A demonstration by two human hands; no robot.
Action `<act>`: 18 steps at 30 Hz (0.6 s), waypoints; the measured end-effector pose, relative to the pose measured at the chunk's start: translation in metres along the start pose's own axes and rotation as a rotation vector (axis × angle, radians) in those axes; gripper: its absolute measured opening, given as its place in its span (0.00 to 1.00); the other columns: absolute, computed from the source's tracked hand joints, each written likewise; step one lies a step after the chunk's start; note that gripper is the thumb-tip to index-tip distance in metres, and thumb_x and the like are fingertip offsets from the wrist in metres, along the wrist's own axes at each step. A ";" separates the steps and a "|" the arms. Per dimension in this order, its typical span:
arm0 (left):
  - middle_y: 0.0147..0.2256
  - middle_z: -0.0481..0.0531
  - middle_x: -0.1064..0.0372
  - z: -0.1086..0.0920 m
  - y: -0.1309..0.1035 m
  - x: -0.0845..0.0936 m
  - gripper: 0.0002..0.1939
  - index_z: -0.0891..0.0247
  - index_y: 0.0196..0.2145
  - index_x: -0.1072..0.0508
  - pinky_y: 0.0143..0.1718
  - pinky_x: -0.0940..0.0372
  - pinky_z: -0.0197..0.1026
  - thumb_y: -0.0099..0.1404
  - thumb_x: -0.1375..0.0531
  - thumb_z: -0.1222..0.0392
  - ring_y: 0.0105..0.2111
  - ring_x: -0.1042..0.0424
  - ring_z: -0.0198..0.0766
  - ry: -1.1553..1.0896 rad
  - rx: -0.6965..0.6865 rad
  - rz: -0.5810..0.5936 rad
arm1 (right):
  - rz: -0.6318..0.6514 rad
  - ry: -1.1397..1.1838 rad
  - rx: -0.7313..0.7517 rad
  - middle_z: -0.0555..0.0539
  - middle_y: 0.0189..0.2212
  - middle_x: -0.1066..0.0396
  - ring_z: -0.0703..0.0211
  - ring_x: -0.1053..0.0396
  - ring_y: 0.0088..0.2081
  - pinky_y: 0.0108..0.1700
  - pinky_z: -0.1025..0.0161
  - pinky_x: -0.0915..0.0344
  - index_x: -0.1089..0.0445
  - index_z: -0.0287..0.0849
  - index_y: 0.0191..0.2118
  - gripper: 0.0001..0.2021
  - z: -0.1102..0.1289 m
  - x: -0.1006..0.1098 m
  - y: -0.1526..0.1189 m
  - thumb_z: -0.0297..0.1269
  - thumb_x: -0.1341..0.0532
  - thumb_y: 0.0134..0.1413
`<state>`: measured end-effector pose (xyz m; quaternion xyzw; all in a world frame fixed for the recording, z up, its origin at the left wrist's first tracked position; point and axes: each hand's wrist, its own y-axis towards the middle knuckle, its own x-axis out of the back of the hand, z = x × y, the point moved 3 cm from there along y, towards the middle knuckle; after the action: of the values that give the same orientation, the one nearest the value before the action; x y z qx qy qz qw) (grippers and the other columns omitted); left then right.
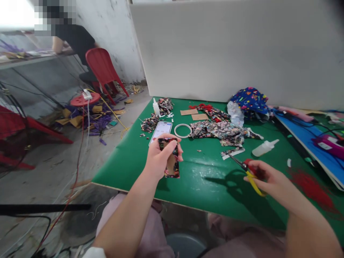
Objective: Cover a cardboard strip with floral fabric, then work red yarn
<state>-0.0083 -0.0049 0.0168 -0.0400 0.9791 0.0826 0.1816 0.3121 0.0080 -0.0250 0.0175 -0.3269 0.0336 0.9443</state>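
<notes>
My left hand grips a small cardboard piece wrapped in floral fabric, held upright above the green table. Red-and-yellow scissors are in my right hand, blades pointing up-left toward the fabric scraps. Behind my left hand a phone lies face up with a white ring beside it. A pile of floral fabric spreads across the table's middle. Nearby are a white glue bottle lying on its side and two brown card strips.
A second glue bottle stands at the back left among scraps. Blue patterned cloth and a blue board with cables lie right. A white wall panel backs the table. On the left floor: red chairs, wires, a seated person.
</notes>
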 end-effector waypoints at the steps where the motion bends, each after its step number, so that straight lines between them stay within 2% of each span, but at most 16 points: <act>1: 0.21 0.44 0.32 0.001 -0.002 -0.003 0.04 0.63 0.31 0.32 0.17 0.36 0.31 0.59 0.41 0.61 0.17 0.32 0.30 0.022 0.000 0.017 | 0.061 0.120 -0.014 0.49 0.26 0.31 0.59 0.33 0.28 0.31 0.64 0.33 0.29 0.45 0.35 0.18 0.010 -0.010 0.001 0.41 0.31 0.32; 3: 0.21 0.45 0.32 0.003 -0.006 -0.008 0.04 0.63 0.31 0.32 0.19 0.35 0.31 0.59 0.41 0.61 0.17 0.32 0.29 0.070 0.010 0.054 | 0.086 0.345 -0.042 0.53 0.22 0.36 0.64 0.38 0.23 0.26 0.66 0.37 0.29 0.44 0.35 0.19 0.030 -0.030 0.002 0.42 0.30 0.32; 5: 0.22 0.45 0.32 0.008 -0.010 -0.014 0.05 0.63 0.32 0.32 0.20 0.35 0.31 0.59 0.41 0.59 0.18 0.32 0.29 0.106 0.034 0.125 | 0.032 0.578 -0.001 0.54 0.20 0.39 0.66 0.40 0.23 0.24 0.67 0.40 0.29 0.44 0.32 0.16 0.049 -0.048 0.003 0.42 0.30 0.32; 7: 0.22 0.45 0.32 0.015 -0.013 -0.020 0.10 0.61 0.37 0.32 0.20 0.35 0.32 0.59 0.42 0.54 0.18 0.32 0.31 0.103 0.067 0.223 | -0.025 0.719 0.010 0.54 0.21 0.38 0.67 0.40 0.23 0.24 0.68 0.41 0.31 0.44 0.30 0.12 0.066 -0.066 0.002 0.42 0.32 0.36; 10: 0.23 0.46 0.32 0.026 -0.016 -0.027 0.21 0.57 0.48 0.37 0.19 0.35 0.34 0.61 0.48 0.43 0.18 0.32 0.33 0.071 0.145 0.319 | -0.026 0.845 0.017 0.54 0.25 0.34 0.68 0.37 0.26 0.29 0.68 0.38 0.34 0.44 0.28 0.11 0.085 -0.087 0.001 0.38 0.32 0.39; 12: 0.23 0.47 0.33 0.033 -0.017 -0.030 0.28 0.56 0.51 0.40 0.18 0.36 0.34 0.61 0.53 0.37 0.18 0.33 0.34 0.062 0.202 0.348 | -0.001 0.917 0.027 0.54 0.26 0.31 0.67 0.33 0.30 0.35 0.67 0.36 0.37 0.43 0.27 0.11 0.092 -0.097 0.001 0.36 0.32 0.40; 14: 0.23 0.47 0.34 0.038 -0.018 -0.033 0.32 0.55 0.53 0.41 0.17 0.36 0.34 0.58 0.54 0.33 0.18 0.33 0.34 0.060 0.243 0.376 | 0.020 0.959 0.011 0.54 0.26 0.29 0.66 0.32 0.31 0.36 0.66 0.36 0.39 0.43 0.27 0.12 0.094 -0.102 0.000 0.34 0.33 0.40; 18: 0.24 0.47 0.36 0.041 -0.018 -0.035 0.36 0.55 0.54 0.40 0.18 0.35 0.34 0.55 0.52 0.31 0.21 0.32 0.35 0.089 0.273 0.391 | 0.057 0.970 0.002 0.55 0.24 0.31 0.67 0.32 0.27 0.32 0.66 0.36 0.40 0.43 0.26 0.13 0.092 -0.105 -0.002 0.33 0.33 0.41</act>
<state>0.0406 -0.0136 -0.0109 0.1717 0.9773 -0.0186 0.1224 0.1732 -0.0042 -0.0172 -0.0082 0.1508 0.0641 0.9865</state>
